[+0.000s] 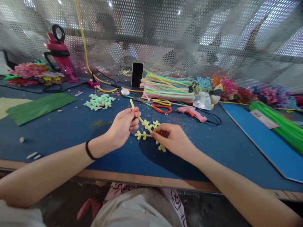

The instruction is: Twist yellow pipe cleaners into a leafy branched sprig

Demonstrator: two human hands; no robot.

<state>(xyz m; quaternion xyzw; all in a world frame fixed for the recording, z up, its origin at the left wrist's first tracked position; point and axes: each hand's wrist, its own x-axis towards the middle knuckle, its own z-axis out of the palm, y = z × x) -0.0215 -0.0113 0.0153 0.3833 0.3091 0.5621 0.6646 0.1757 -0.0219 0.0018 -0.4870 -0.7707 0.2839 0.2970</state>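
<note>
My left hand [127, 124] is closed around a pale yellow pipe cleaner stem [132, 103], whose upper end sticks out past the fingers. The stem slants down to the right toward my right hand [174, 138]. That hand pinches its lower end, beside a yellow pipe cleaner snowflake [144, 135] with small looped petals. The fingers of my right hand cover part of the snowflake's middle. Beyond my hands lie scissors with red and yellow handles [162, 108] and a pink glue gun [193, 113].
A pile of pastel pipe cleaners [168, 86] lies behind, near an upright phone [137, 74]. Mint snowflakes [99, 101] sit left of centre. A pink bottle [61, 56], a green sheet [41, 107], a blue board [265, 138] and green pipe cleaners [279, 126] stand or lie around.
</note>
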